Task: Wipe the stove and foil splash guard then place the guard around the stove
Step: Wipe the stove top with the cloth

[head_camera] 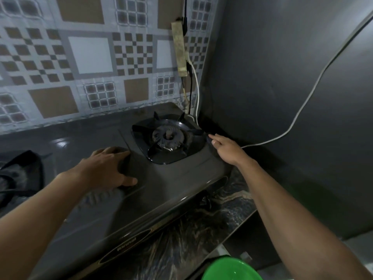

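Note:
A dark gas stove (pixel 181 170) sits on a marbled counter (pixel 201 229). Its right burner (pixel 167 136) is in the middle of the view, and part of a left burner (pixel 20 174) shows at the left edge. My left hand (pixel 105 168) rests on the stove top between the burners, fingers and thumb curved over a dark wad that looks like a cloth (pixel 126 164). My right hand (pixel 226 148) reaches to the stove's right rear edge, its straight fingertips touching there. No foil guard is plainly recognisable.
A patterned tile wall (pixel 90 57) runs behind the stove. A tall grey panel (pixel 282 77) stands close on the right, crossed by a white cable (pixel 314 85). A power strip (pixel 179 49) hangs in the corner. A green bowl (pixel 232 269) is at the bottom.

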{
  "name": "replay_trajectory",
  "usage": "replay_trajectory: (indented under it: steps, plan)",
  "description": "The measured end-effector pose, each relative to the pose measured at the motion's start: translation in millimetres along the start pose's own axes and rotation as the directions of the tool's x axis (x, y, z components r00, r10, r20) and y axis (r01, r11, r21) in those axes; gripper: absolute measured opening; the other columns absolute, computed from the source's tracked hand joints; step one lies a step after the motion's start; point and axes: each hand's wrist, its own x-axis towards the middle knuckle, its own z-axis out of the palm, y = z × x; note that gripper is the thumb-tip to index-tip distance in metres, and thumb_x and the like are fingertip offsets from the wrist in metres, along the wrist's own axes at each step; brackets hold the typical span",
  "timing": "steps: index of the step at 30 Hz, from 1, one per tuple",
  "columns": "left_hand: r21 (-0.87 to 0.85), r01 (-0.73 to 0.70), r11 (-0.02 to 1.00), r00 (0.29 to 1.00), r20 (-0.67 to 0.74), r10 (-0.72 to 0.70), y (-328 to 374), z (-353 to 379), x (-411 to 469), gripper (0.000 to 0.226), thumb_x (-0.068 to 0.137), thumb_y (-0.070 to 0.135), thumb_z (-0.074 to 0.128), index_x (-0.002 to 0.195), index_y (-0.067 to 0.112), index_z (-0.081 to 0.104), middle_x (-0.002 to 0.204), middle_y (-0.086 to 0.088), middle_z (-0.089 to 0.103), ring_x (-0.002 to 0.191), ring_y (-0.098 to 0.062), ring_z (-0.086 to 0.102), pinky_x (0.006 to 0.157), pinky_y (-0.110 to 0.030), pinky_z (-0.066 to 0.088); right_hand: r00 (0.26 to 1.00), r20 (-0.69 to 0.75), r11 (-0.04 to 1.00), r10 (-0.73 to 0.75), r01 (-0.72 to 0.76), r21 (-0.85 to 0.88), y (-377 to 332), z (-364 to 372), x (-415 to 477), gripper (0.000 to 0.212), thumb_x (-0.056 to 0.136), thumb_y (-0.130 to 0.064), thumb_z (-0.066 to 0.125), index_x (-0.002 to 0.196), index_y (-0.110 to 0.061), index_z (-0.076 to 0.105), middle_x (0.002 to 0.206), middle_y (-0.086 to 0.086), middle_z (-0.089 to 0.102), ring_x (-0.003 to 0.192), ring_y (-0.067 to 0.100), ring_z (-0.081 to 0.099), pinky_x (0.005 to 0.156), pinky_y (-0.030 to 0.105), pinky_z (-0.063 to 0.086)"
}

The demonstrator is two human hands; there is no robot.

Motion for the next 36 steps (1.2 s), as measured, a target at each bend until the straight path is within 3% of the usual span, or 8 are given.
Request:
replay_trajectory:
  steps: [6, 12, 15, 18, 22, 26, 30, 36]
  plan:
    - [-0.027, -0.002, 1.000, 1.000, -0.014, 0.001, -1, -2, 6, 0.122, 0.049, 0.094, 0.051, 0.154, 0.045, 0.012, 0.162, 0.006, 0.015, 0.148, -0.028, 0.017, 0.115, -0.051, 0.030, 0.993, 0.115, 0.970, -0.030, 0.001, 0.242, -10, -4, 57, 0.039, 0.106, -0.025, 0.039, 0.143, -0.024, 0.051, 0.152, -0.001, 0.045, 0.141, 0.016, 0.037, 0.119, 0.034, 0.026]
    - [-0.012, 0.072, 0.997, 0.996, -0.047, -0.073, 10, -4, -3, 0.111, 0.061, 0.084, 0.061, 0.153, 0.047, 0.012, 0.163, 0.012, 0.012, 0.148, -0.024, 0.014, 0.115, -0.049, 0.024, 0.976, 0.212, 0.966, -0.050, -0.006, 0.258, -33, -2, 118, 0.039, 0.106, -0.019, 0.040, 0.143, -0.024, 0.052, 0.151, 0.001, 0.045, 0.140, 0.020, 0.040, 0.119, 0.037, 0.028]
    - [-0.024, 0.089, 0.996, 0.995, -0.040, -0.090, 14, -10, -7, 0.111, 0.060, 0.083, 0.064, 0.153, 0.048, 0.015, 0.162, 0.013, 0.013, 0.148, -0.023, 0.015, 0.112, -0.049, 0.026, 0.971, 0.229, 0.970, -0.069, 0.012, 0.243, -47, 0, 144, 0.040, 0.106, -0.014, 0.039, 0.145, -0.019, 0.048, 0.149, 0.002, 0.046, 0.140, 0.020, 0.039, 0.114, 0.028, 0.029]
    - [-0.023, 0.101, 0.995, 0.994, -0.048, -0.102, 17, -12, -7, 0.111, 0.058, 0.082, 0.067, 0.152, 0.048, 0.018, 0.161, 0.013, 0.017, 0.147, -0.023, 0.017, 0.109, -0.051, 0.028, 0.967, 0.240, 0.980, -0.083, 0.036, 0.195, -60, 2, 171, 0.040, 0.106, -0.017, 0.041, 0.144, -0.027, 0.050, 0.150, 0.000, 0.045, 0.139, 0.020, 0.040, 0.109, 0.025, 0.030]
    - [-0.034, 0.107, 0.994, 0.993, -0.052, -0.108, 15, -11, -7, 0.112, 0.057, 0.080, 0.069, 0.152, 0.047, 0.020, 0.161, 0.012, 0.017, 0.147, -0.025, 0.018, 0.110, -0.052, 0.027, 0.958, 0.279, 0.995, -0.069, 0.046, 0.090, -80, 5, 201, 0.040, 0.105, -0.028, 0.042, 0.144, -0.037, 0.048, 0.157, 0.002, 0.036, 0.143, 0.029, 0.034, 0.118, 0.042, 0.027]
    - [-0.046, 0.108, 0.993, 0.993, -0.048, -0.110, 11, -7, -4, 0.115, 0.054, 0.082, 0.067, 0.152, 0.048, 0.018, 0.162, 0.011, 0.016, 0.147, -0.026, 0.017, 0.113, -0.054, 0.026, 0.949, 0.311, 0.993, -0.059, 0.087, -0.076, -105, 6, 222, 0.042, 0.105, -0.025, 0.041, 0.147, -0.032, 0.045, 0.162, 0.009, 0.024, 0.144, 0.036, 0.028, 0.118, 0.045, 0.024]
    - [-0.033, 0.106, 0.994, 0.993, -0.040, -0.107, 10, -7, -3, 0.116, 0.054, 0.083, 0.066, 0.153, 0.046, 0.017, 0.162, 0.010, 0.016, 0.148, -0.025, 0.016, 0.115, -0.053, 0.025, 0.943, 0.331, 0.958, -0.007, 0.101, -0.267, -140, 9, 222, 0.049, 0.104, -0.043, 0.037, 0.142, -0.015, 0.052, 0.151, 0.012, 0.038, 0.130, 0.038, 0.043, 0.101, 0.041, 0.034]
    - [-0.059, 0.089, 0.994, 0.995, -0.046, -0.092, 10, -8, -6, 0.113, 0.057, 0.083, 0.065, 0.153, 0.046, 0.016, 0.164, 0.009, 0.012, 0.149, -0.024, 0.013, 0.118, -0.052, 0.020, 0.880, 0.475, 0.826, -0.022, 0.284, -0.488, -189, 27, 217, 0.053, 0.107, -0.023, 0.035, 0.157, -0.017, 0.020, 0.159, 0.016, 0.025, 0.136, 0.040, 0.036, 0.106, 0.042, 0.032]
